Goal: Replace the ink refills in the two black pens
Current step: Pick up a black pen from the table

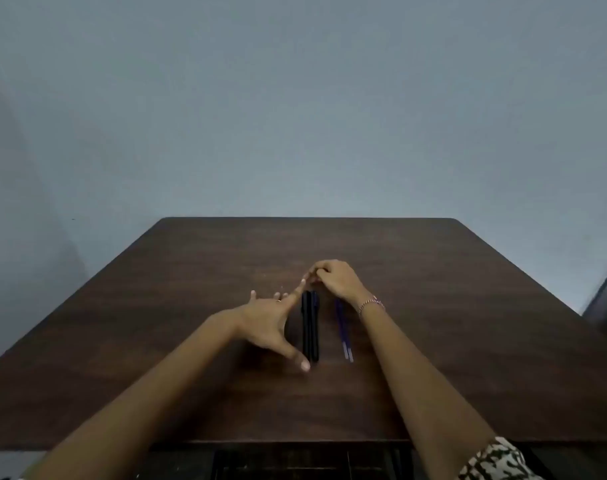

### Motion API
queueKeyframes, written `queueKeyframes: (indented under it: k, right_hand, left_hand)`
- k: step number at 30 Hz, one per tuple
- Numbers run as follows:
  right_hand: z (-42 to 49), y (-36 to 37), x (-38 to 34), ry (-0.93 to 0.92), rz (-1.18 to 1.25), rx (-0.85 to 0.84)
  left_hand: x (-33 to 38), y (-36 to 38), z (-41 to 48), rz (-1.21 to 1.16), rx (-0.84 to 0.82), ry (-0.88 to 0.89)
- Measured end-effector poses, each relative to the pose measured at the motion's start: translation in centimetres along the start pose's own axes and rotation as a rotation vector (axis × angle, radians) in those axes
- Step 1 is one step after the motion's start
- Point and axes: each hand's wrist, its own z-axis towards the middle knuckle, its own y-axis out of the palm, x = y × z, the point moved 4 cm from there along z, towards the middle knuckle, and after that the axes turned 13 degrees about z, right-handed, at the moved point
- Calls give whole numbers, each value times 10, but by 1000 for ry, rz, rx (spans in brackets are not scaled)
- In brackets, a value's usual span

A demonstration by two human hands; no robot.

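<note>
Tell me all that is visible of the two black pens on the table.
The two black pens lie flat, side by side and touching, on the dark wooden table, pointing away from the person. They look like matte plastic. The left hand spans them, thumb at the near end, forefinger along the far end. The right hand is closed at their far tips. Finer details are too blurred.

The person is working with both forearms bare. The right wrist is wearing a thin beaded bracelet (371, 304) in pinkish and pale tones, and a ring (278, 300) is showing on a finger of the left hand (271, 320). A short sleeve (492, 460) with a cream and dark blotched print is covering the right upper arm.
</note>
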Motion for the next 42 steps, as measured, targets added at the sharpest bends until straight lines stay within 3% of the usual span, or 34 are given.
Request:
queueKeyframes:
  k: [16, 28, 36, 42]
  right_hand:
    - [-8, 3, 8, -14, 56, -36]
    - [-6, -2, 7, -72, 92, 37]
    - [-11, -19, -6, -205, 236, 226]
    - [-11, -21, -4, -150, 544, 213]
  left_hand:
    - [-4, 8, -3, -108, 110, -8]
    - [-11, -4, -2, -216, 180, -20]
    - [-12, -26, 13, -147, 402, -41]
    - [-5, -32, 31, -104, 489, -80]
